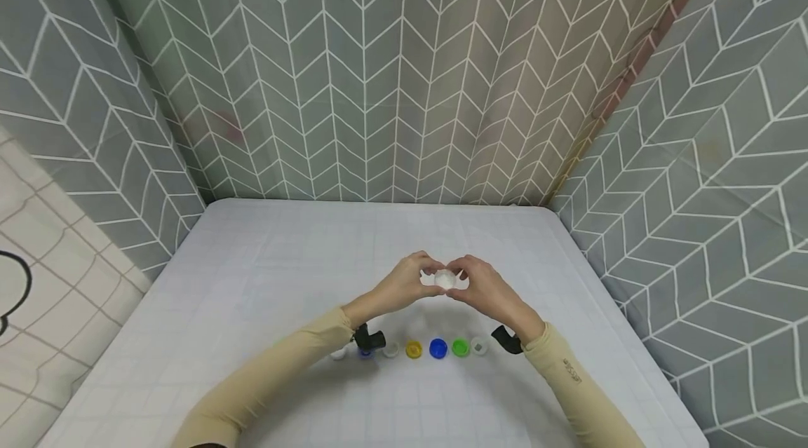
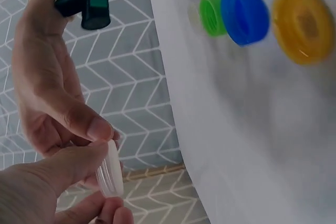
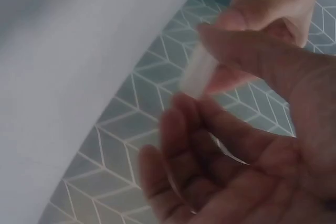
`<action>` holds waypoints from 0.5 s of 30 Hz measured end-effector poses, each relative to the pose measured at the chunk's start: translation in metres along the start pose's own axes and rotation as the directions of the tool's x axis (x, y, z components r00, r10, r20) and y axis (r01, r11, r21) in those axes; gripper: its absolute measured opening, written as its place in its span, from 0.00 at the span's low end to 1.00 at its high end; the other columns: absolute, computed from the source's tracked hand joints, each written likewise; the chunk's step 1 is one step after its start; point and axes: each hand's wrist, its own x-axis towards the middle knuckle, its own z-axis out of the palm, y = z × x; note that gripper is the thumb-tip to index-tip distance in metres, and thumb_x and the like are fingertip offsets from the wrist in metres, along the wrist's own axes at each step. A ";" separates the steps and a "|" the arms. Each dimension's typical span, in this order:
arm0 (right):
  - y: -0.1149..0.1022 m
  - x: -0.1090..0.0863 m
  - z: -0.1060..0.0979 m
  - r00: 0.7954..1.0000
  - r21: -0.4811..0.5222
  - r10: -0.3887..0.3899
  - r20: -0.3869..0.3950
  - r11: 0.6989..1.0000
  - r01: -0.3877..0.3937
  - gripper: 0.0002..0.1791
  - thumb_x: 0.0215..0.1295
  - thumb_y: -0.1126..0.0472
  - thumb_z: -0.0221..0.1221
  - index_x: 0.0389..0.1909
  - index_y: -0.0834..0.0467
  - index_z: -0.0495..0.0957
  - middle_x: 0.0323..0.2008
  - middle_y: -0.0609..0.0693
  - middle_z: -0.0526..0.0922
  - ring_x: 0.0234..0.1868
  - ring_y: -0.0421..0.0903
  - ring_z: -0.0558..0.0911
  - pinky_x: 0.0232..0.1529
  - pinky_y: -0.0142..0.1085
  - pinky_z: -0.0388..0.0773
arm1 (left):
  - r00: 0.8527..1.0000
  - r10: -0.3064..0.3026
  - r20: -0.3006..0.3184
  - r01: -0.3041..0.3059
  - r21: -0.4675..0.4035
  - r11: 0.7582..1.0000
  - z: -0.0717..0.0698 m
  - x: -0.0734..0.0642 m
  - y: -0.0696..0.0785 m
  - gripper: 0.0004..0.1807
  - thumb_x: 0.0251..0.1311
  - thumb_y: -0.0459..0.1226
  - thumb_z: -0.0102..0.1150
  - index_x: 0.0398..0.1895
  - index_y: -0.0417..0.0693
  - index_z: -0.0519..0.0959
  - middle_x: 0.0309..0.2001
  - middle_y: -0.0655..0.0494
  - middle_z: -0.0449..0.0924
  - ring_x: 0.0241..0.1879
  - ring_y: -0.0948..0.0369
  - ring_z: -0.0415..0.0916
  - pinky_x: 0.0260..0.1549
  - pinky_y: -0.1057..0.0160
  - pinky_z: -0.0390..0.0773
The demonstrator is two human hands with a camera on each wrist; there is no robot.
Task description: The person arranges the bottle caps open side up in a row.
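Over the middle of the table, a small round white bottle cap [image 1: 445,280] is held up between both hands. My left hand [image 1: 399,284] pinches its left edge between thumb and fingers. From the other side, my right hand [image 1: 486,287] grips its right edge the same way, the two thumbs close together at the bottom. In the left wrist view the white cap [image 2: 111,170] appears edge-on, with a ridged side. The right wrist view is blurred, with the cap [image 3: 198,72] between the thumb and fingertips.
A row of bottle caps lies on the white table [image 1: 303,245], nearer than the hands: a yellow cap [image 1: 413,349], a blue cap [image 1: 438,348], a green cap [image 1: 461,347], and several white or bluish ones. Patterned curtains [image 1: 379,83] stand around the table.
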 end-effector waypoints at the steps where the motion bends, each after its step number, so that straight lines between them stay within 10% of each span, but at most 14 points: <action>1: 0.001 -0.003 -0.003 1.000 -0.020 0.013 0.011 1.000 -0.012 0.22 0.52 0.62 0.71 0.48 0.60 0.78 0.44 0.51 0.80 0.46 0.52 0.79 0.43 0.42 0.79 | 1.000 -0.002 0.011 0.002 0.015 1.000 0.005 0.003 0.003 0.23 0.53 0.44 0.71 0.52 0.46 0.81 0.42 0.58 0.78 0.44 0.60 0.74 0.44 0.65 0.75; 15: 0.029 -0.044 -0.034 0.968 -0.277 0.155 0.199 0.956 -0.096 0.18 0.48 0.63 0.71 0.41 0.63 0.80 0.33 0.50 0.81 0.34 0.45 0.76 0.39 0.42 0.74 | 0.987 -0.006 0.162 -0.030 0.221 0.975 0.077 0.027 0.046 0.24 0.52 0.47 0.71 0.49 0.45 0.81 0.40 0.58 0.80 0.41 0.64 0.74 0.41 0.69 0.72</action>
